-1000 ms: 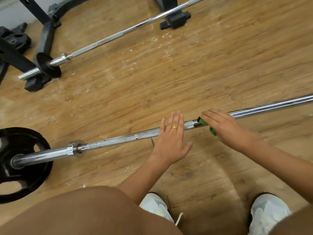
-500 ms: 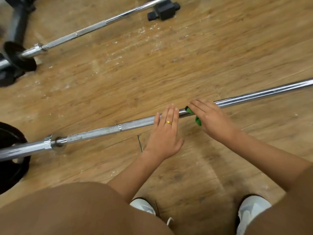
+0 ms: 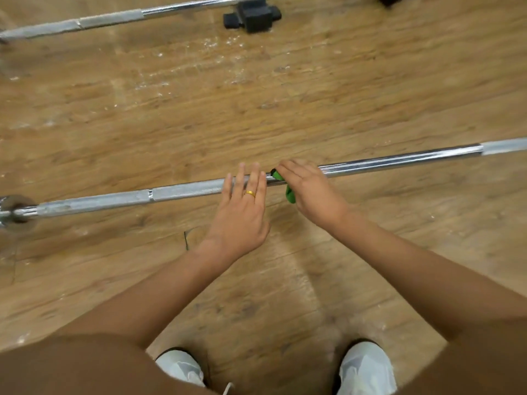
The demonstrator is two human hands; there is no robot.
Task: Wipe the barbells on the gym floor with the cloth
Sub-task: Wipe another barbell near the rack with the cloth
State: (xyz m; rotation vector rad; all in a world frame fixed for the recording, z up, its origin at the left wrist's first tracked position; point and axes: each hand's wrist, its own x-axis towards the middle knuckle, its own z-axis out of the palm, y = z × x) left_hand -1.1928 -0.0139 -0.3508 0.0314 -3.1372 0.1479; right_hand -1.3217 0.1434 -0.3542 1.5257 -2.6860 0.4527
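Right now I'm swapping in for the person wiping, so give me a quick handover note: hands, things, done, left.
Left hand: open, straight fingers resting on the near barbell.
Right hand: holds the green cloth against that bar, just right of the left hand.
Far barbell lies beyond, no hand on it.
Done: wiping at mid-bar; how much is clean cannot be told.
Left: the rest of this bar, then the far one.

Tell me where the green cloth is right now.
Head view, centre: the small green cloth is held under the right hand against the near chrome barbell shaft, just right of the flat left hand.
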